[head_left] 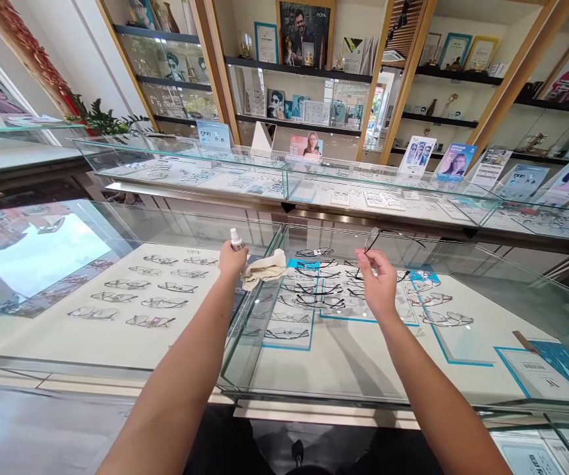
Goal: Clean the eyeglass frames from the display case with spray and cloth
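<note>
Left hand [232, 260] up over glass desk [91, 359], grip shut tight round small spray bottle [236, 240]. Beige cloth [266, 268] touches same hand on its right; cannot tell if held or lying on glass. Right hand [378, 285] further right, grip pinched on dark glasses [374, 239], held up above desk. Rows of other glasses [314, 290] lie inside desk, under glass. Shelves [294, 66] with pictures far back.

The left hand [232, 261] swallows the spray bottle [237, 239], only its cap peeking out at twelve o'clock. The right hand [379, 287] covers part of the glasses [373, 239]. That card [536, 377] at four o'clock: print too small to read.
</note>
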A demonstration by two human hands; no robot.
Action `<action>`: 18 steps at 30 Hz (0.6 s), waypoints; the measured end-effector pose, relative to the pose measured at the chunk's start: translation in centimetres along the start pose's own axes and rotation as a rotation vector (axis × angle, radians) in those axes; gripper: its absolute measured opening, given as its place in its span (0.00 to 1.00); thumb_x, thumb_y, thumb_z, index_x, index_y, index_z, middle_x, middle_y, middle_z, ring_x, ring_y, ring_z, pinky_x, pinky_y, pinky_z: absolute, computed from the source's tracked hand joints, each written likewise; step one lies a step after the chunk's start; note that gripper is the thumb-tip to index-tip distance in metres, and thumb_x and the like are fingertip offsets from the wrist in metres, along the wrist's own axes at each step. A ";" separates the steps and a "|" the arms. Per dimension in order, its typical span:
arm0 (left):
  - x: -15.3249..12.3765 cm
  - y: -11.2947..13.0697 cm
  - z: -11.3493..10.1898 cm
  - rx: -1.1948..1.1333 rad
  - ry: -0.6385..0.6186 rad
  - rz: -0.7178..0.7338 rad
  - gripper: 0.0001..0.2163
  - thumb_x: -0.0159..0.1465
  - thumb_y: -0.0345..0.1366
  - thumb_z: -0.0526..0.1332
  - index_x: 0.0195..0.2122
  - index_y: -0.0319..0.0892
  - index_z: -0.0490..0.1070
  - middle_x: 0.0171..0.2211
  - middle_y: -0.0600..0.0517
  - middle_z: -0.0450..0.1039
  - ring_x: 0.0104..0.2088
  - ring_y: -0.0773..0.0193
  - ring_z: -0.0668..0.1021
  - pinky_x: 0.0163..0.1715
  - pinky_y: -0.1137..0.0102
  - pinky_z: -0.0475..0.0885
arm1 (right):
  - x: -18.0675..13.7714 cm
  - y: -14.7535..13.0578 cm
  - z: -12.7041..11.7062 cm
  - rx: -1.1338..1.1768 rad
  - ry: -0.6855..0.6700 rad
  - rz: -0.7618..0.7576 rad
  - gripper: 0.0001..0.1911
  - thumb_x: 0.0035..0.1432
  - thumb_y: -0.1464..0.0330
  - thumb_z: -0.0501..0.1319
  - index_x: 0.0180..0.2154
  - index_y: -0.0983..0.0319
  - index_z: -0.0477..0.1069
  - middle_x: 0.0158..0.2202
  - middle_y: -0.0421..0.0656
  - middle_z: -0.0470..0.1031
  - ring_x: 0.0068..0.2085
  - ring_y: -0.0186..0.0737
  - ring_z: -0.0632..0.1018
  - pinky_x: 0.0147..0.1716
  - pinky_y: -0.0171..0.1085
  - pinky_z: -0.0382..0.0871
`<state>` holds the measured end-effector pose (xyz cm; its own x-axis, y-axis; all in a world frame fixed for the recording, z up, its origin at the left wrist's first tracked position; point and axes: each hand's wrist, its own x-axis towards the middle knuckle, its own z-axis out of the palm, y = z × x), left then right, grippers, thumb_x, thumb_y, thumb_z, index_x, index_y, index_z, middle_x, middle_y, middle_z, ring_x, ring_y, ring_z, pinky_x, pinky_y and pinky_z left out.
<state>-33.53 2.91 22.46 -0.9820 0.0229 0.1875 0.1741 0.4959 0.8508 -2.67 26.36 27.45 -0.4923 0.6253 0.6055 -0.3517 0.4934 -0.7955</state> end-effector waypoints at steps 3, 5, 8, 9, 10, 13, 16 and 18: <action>-0.7 0.8 -0.4 -0.096 0.027 -0.009 0.14 0.58 0.33 0.65 0.45 0.44 0.69 0.41 0.46 0.77 0.45 0.50 0.78 0.50 0.55 0.73 | 0.1 -0.1 -0.2 0.013 0.001 0.014 0.14 0.70 0.54 0.65 0.40 0.58 0.80 0.46 0.48 0.83 0.47 0.47 0.81 0.48 0.44 0.74; -1.3 1.9 -0.7 -0.168 0.046 0.019 0.14 0.58 0.33 0.63 0.46 0.44 0.68 0.42 0.47 0.75 0.45 0.52 0.77 0.52 0.56 0.73 | 0.4 -0.4 -0.5 0.018 0.009 0.013 0.15 0.70 0.54 0.65 0.40 0.58 0.80 0.46 0.48 0.83 0.48 0.47 0.82 0.48 0.45 0.74; -2.5 4.8 -0.7 -0.301 0.007 0.089 0.14 0.59 0.33 0.61 0.47 0.46 0.66 0.41 0.50 0.72 0.42 0.57 0.76 0.49 0.60 0.75 | 1.2 -1.1 -1.0 0.030 -0.002 0.019 0.15 0.70 0.53 0.65 0.41 0.58 0.79 0.47 0.48 0.83 0.48 0.47 0.82 0.47 0.44 0.74; -3.0 6.0 -0.6 -0.349 -0.038 0.115 0.13 0.58 0.34 0.61 0.46 0.46 0.66 0.39 0.51 0.71 0.40 0.58 0.76 0.46 0.62 0.76 | 1.5 -1.5 -1.1 0.032 -0.016 0.021 0.15 0.71 0.53 0.64 0.42 0.58 0.79 0.47 0.48 0.83 0.48 0.47 0.82 0.46 0.44 0.74; -3.5 7.4 -0.5 -0.395 -0.099 0.141 0.12 0.58 0.35 0.61 0.44 0.46 0.66 0.37 0.52 0.70 0.38 0.60 0.75 0.43 0.64 0.77 | 2.0 -2.0 -1.2 0.032 -0.034 0.017 0.15 0.71 0.53 0.64 0.42 0.57 0.79 0.48 0.48 0.83 0.48 0.47 0.82 0.46 0.44 0.74; -5.0 12.0 -0.7 -0.486 -0.313 0.207 0.11 0.56 0.40 0.66 0.38 0.45 0.69 0.32 0.53 0.69 0.32 0.62 0.73 0.35 0.68 0.77 | 3.4 -4.0 -1.4 0.039 -0.091 -0.027 0.14 0.71 0.54 0.64 0.43 0.56 0.80 0.48 0.47 0.83 0.49 0.47 0.81 0.47 0.44 0.74; -6.5 16.2 -1.6 -0.579 -0.579 0.213 0.21 0.61 0.59 0.64 0.33 0.43 0.72 0.27 0.51 0.68 0.27 0.62 0.71 0.27 0.67 0.75 | 5.0 -6.7 -1.3 0.072 -0.152 -0.036 0.12 0.70 0.55 0.65 0.42 0.56 0.81 0.47 0.45 0.84 0.49 0.46 0.82 0.48 0.44 0.74; -7.4 18.6 -2.5 -0.720 -0.806 0.197 0.31 0.61 0.70 0.60 0.28 0.43 0.71 0.24 0.50 0.64 0.25 0.62 0.70 0.24 0.67 0.73 | 6.1 -8.6 -1.3 0.079 -0.182 -0.018 0.12 0.69 0.56 0.66 0.41 0.56 0.81 0.46 0.45 0.85 0.47 0.45 0.82 0.47 0.44 0.74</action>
<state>-22.81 9.80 38.12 -0.6466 0.7364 0.1991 0.0783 -0.1956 0.9776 -1.62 26.70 37.99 -0.6188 0.4932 0.6115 -0.4200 0.4501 -0.7880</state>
